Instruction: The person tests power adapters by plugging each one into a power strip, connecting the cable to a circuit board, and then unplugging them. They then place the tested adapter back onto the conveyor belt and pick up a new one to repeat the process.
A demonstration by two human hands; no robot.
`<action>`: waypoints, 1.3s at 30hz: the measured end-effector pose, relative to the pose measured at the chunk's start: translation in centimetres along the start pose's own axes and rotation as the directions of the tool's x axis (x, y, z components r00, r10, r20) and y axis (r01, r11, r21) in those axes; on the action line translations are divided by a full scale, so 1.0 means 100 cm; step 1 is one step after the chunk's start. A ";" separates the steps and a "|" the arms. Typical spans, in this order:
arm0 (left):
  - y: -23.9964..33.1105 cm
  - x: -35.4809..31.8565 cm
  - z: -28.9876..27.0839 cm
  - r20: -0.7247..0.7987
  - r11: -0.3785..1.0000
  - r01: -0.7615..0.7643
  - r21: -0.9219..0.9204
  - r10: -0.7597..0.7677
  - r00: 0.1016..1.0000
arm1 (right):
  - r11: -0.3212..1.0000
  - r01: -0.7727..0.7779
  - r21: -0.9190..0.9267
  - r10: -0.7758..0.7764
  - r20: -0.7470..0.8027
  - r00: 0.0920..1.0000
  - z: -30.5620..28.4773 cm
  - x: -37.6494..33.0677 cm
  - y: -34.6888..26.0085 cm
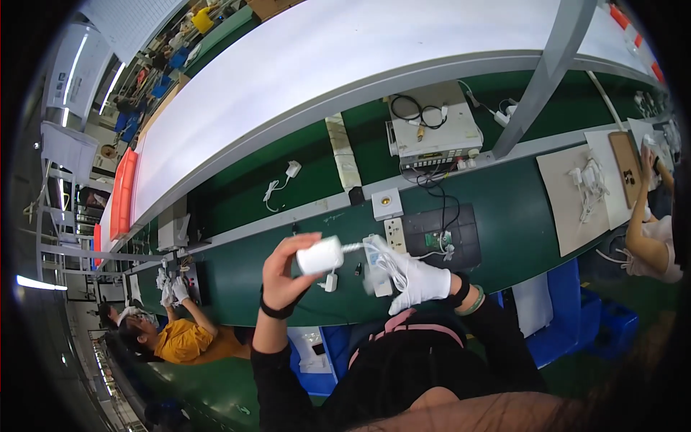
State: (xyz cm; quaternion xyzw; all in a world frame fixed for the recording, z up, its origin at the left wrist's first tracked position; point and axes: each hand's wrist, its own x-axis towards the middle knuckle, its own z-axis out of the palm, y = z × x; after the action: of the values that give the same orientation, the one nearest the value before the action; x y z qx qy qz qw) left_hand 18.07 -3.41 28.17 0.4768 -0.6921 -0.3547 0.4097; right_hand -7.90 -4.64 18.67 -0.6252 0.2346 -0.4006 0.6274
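Observation:
My bare left hand (pixel 279 272) is closed around a white power adapter (pixel 321 255), raised above the green bench. From the adapter's right side a white cable (pixel 389 265) runs across to my right hand (pixel 426 279). That hand wears a white glove, and its fingers are wrapped round the coiled cable. Behind the cable is a pale, blurred object (pixel 373 271) that I cannot make out. Below the held adapter, a second white plug adapter (pixel 330 281) lies on the bench. A small black piece (pixel 358 269) lies to its right.
Beyond my hands are a white socket strip (pixel 394 236), a white box (pixel 386 205) and a dark mat (pixel 466 227) with a green circuit board (pixel 434 240). A bench instrument (pixel 439 147) stands under the white shelf (pixel 345 54). Co-workers sit at left (pixel 188 338) and right (pixel 651 241).

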 end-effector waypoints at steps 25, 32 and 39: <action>-0.224 0.000 0.168 0.153 0.903 0.163 0.397 -0.241 0.959 | 0.578 -0.388 -0.718 0.135 -0.385 0.913 -0.121 -0.074 0.110; -0.174 -0.023 0.168 0.169 0.914 0.211 0.347 -0.282 0.944 | 0.638 -0.457 -0.620 0.282 -0.364 0.888 -0.113 -0.059 0.157; -0.188 -0.038 0.160 0.425 0.976 0.053 0.213 -0.142 0.894 | 0.694 -0.299 -0.655 0.021 -0.397 0.918 -0.111 -0.057 0.150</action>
State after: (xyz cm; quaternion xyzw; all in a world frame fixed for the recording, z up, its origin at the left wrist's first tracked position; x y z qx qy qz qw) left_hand 11.29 -3.69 4.16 0.4571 -0.7730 -0.4030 0.1766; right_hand -16.82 -8.30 1.75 -0.7090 0.5344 -0.3304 0.3203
